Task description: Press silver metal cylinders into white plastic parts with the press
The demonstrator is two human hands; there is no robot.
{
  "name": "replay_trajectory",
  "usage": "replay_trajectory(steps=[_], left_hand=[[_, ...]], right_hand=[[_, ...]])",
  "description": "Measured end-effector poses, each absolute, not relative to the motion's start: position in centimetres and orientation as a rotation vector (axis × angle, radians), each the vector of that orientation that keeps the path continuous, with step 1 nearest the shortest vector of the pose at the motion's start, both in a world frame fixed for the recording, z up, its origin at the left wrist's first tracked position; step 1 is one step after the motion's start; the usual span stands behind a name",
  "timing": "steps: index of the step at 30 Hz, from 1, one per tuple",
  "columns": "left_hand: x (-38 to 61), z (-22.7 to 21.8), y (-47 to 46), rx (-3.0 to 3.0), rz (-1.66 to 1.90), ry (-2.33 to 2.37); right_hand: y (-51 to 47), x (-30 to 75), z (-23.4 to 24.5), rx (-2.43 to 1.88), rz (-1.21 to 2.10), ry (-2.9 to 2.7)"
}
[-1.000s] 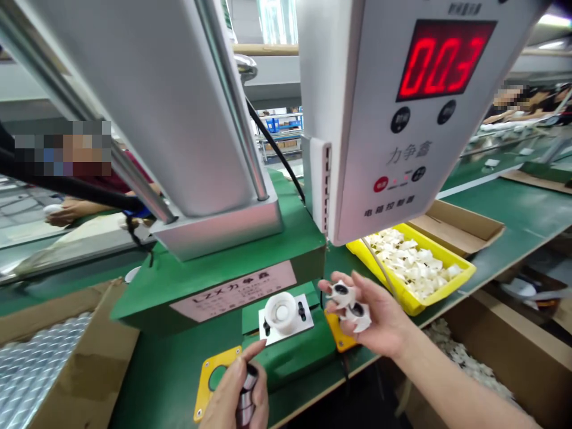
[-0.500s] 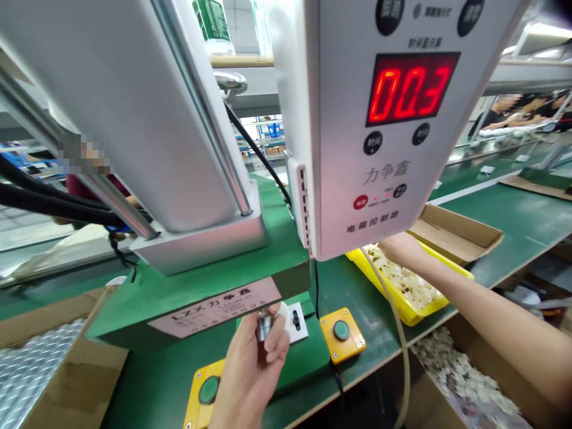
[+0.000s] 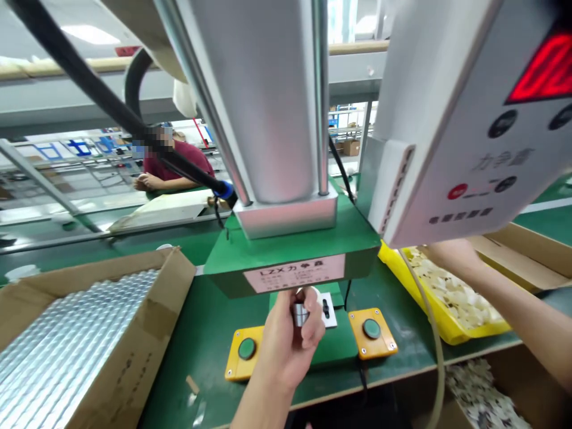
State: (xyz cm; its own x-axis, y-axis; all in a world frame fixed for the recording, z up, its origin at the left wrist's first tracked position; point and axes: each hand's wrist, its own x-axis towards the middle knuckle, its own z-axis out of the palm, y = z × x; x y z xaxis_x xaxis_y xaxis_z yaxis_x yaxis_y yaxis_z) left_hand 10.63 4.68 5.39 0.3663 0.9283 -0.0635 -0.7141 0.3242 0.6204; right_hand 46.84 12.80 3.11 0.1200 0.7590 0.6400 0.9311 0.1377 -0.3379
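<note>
My left hand is closed around a short shiny metal cylinder under the front of the press. Behind my fingers shows part of a white round piece; whether it is joined to the cylinder I cannot tell. A silver slotted plate lies just right of this hand on the green base. My right hand reaches to the far end of a yellow tray of small off-white pieces. The control box hides its fingertips.
Yellow button boxes flank the press base. At left, a cardboard box holds rows of shiny metal tubes. The control box hangs at right, its hose dangling. Another person sits across the bench.
My view has swung left, so the press and control box sit farther right and more of the tube box shows. Both hands keep about the same places relative to press and tray.
</note>
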Motion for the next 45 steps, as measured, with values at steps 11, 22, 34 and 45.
replay_trajectory(steps=[11,22,34,45], left_hand=[[6.5,3.2,2.0,0.595,1.385,0.836],[3.5,1.3,-0.2,0.641,1.418,0.919],[-0.6,-0.6,-1.2,1.776,0.94,2.012],[-1.0,-1.6,-1.4,2.151,0.271,2.265]], right_hand=[[3.8,29.4,6.1,-1.229,-0.334,-2.258],[5.9,23.8,7.4,-1.11,-0.414,-2.714],[1.5,30.8,-0.3,-1.52,-0.147,-2.231],[-1.2,30.4,-3.3,-1.535,-0.501,-2.335]])
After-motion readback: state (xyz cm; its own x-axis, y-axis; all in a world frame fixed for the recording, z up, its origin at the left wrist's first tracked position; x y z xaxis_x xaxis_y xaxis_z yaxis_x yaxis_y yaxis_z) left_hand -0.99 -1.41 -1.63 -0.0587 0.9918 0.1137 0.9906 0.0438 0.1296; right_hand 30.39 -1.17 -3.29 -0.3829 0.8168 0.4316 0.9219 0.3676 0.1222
